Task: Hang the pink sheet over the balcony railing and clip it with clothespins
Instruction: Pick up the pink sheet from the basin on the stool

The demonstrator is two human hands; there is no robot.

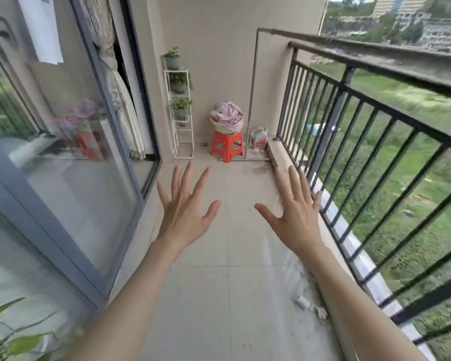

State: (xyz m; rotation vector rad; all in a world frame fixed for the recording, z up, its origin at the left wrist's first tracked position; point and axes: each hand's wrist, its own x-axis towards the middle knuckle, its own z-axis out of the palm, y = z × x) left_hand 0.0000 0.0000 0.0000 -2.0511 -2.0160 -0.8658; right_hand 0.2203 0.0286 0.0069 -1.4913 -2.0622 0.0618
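Left hand point(184, 207) and right hand point(294, 212) spread open, holding nothing. Pink sheet point(227, 115) bundled on red stool point(227, 147), near the railing point(375, 74).

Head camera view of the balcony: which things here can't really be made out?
- Clothespins: none visible; if any lie in the basin, the pink sheet heaped in it hides them.
- White jug by the red stool: label too small to read.
- Room indoors: reflections on the glass door and a curtain hide it.
- Railing: cut off by the right edge.
- Left hand and right hand: palms face away.
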